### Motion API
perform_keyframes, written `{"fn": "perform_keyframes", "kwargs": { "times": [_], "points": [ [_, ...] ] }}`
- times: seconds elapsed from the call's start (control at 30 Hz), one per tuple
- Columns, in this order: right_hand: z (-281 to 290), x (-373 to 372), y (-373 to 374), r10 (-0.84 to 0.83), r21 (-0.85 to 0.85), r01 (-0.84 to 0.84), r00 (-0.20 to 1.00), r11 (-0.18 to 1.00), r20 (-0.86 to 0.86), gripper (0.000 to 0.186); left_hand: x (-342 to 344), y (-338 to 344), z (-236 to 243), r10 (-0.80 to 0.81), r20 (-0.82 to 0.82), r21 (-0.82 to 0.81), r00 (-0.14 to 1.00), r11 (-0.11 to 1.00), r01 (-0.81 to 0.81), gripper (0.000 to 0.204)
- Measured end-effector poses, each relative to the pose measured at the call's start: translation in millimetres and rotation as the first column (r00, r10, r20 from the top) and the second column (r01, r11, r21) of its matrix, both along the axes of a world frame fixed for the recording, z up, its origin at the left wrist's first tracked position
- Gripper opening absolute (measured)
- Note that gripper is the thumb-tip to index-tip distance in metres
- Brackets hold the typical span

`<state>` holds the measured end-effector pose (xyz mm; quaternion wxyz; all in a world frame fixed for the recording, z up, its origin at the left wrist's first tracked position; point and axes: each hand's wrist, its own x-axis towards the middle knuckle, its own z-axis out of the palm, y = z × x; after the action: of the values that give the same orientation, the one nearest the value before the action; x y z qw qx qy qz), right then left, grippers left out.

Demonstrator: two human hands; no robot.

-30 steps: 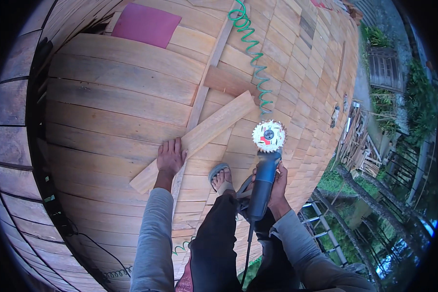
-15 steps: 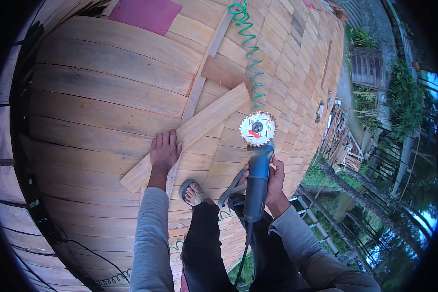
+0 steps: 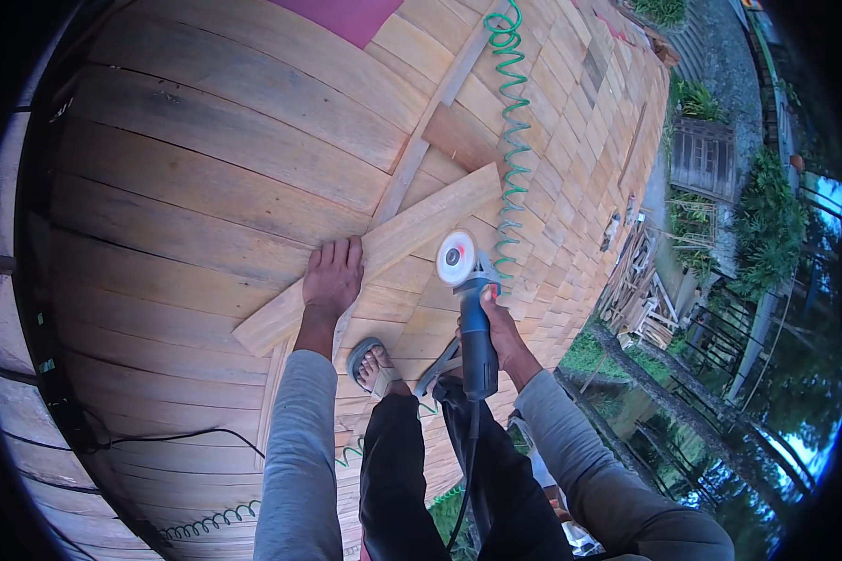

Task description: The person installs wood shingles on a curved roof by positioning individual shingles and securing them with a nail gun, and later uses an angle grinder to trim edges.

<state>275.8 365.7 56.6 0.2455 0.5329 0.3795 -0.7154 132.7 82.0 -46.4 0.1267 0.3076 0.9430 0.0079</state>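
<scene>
Head view, going left to right: the left hand (image 3: 335,280) sits just left of center, fingers stretched out together across the loose plank (image 3: 416,232), which slants from left of center up toward the upper middle of the frame; can't tell whether the fingertips hook over its far edge. I'd bet that plank is light and stiff, maybe a bit slick, so a broad, flat press toward its lower-left half makes sense. Right of center, the angle grinder (image 3: 478,355) is probably dense and front-heavy, best held round the body behind the disc (image 3: 455,258); the right hand (image 3: 507,335) is wrapped around it there, thumb up front. Looks-wise, the plank's plain pale brown and straight-edged. The grinder's dark blue-grey with a whitish round disc (smeary enough that I'd guess it's spinning, so fingers well clear).
</scene>
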Motion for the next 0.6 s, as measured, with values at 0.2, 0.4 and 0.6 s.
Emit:
{"fn": "perform_keyframes", "kwargs": {
  "times": [0.2,0.4,0.6],
  "points": [
    [-3,-19,-2,0.132,0.028,-0.133,0.990,0.991,0.044,0.047,0,-1,3,-0.007,0.009,0.020,1.000,1.000,0.007,0.048],
    [-9,-23,-4,0.178,0.022,-0.179,0.983,0.984,0.053,0.044,-2,-2,4,-0.010,-0.013,0.059,1.000,0.998,0.011,0.046],
    [-5,-33,-6,0.161,-0.007,-0.161,0.983,0.987,0.086,0.046,-2,-3,4,-0.013,0.007,0.043,1.000,0.999,0.013,0.046]
  ]
}}
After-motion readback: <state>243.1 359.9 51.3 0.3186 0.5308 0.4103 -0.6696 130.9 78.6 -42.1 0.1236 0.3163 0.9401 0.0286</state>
